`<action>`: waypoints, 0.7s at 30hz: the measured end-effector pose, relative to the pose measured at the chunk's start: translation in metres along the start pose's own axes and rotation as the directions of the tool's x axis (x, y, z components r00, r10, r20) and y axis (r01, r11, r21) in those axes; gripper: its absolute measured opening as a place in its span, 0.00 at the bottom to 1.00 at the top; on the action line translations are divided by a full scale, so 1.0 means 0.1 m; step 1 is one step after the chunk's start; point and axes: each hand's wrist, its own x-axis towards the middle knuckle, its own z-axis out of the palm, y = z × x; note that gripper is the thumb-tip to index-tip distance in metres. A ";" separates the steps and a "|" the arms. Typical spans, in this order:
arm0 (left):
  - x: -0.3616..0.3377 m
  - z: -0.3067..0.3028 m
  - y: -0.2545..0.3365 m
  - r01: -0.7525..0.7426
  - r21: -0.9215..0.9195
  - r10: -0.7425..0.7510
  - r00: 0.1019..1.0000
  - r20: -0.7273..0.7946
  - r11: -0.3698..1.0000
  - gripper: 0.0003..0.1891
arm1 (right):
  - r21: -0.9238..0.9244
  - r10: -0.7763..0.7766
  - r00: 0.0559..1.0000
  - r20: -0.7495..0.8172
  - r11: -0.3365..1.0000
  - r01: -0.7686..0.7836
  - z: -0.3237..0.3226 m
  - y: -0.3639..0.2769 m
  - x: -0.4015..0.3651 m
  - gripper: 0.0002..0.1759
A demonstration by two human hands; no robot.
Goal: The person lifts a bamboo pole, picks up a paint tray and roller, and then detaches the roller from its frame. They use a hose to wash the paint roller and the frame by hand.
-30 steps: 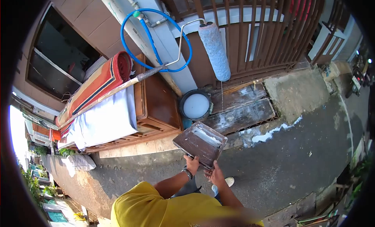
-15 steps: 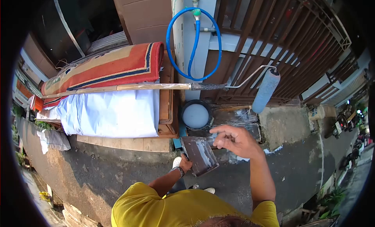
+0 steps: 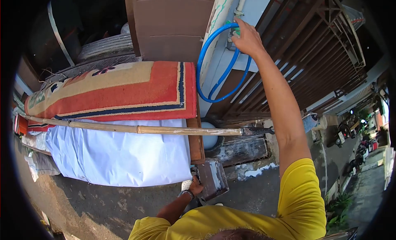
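My left hand (image 3: 195, 187) grips the edge of a brown paint tray (image 3: 209, 174), which has white paint smeared inside it. Up on the wall, my right hand (image 3: 248, 40) is closed around the green tap (image 3: 236, 32) where a looped blue hose (image 3: 201, 62) attaches; the fingers partly cover it. A bamboo pole (image 3: 165, 130) with a paint roller on its end lies across the furniture below my right arm. The blue roller head (image 3: 310, 122) shows just past my forearm. Behind the pole stands a bucket (image 3: 209, 141) of pale liquid, partly hidden.
A rolled red and beige rug (image 3: 136, 89) and a white sheet (image 3: 119, 155) cover wooden furniture (image 3: 197, 152) on the left. Brown metal bars (image 3: 305, 75) form a gate at the right. White paint (image 3: 260, 170) is spilled on the ground. Motorbikes (image 3: 344, 132) stand farther right.
My right hand has risen from above the tray to the tap on the wall. The camera view has shifted, and my left hand still holds the tray.
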 end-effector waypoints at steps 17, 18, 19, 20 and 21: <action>0.73 0.24 0.80 0.003 -0.774 -0.032 0.999 -0.021 0.633 0.43 | 0.063 -0.260 0.921 0.289 0.966 0.252 0.34 0.34 0.60 0.18; 0.87 0.27 0.84 0.021 -0.781 -0.064 0.998 -0.025 0.624 0.43 | 0.061 -0.261 0.901 0.348 0.965 0.256 0.30 0.33 0.59 0.18; 1.02 0.32 0.87 -0.005 -0.840 -0.067 0.997 -0.050 0.543 0.39 | 0.067 -0.371 0.890 0.263 0.928 0.367 0.34 0.39 0.57 0.16; 1.16 0.36 0.90 -0.034 -0.889 -0.073 0.995 -0.075 0.456 0.36 | 0.082 -0.363 0.889 0.278 0.931 0.355 0.34 0.40 0.56 0.16; 1.30 0.37 0.90 -0.028 -0.880 -0.063 0.996 -0.065 0.474 0.33 | 0.097 -0.354 0.888 0.294 0.935 0.341 0.33 0.40 0.56 0.16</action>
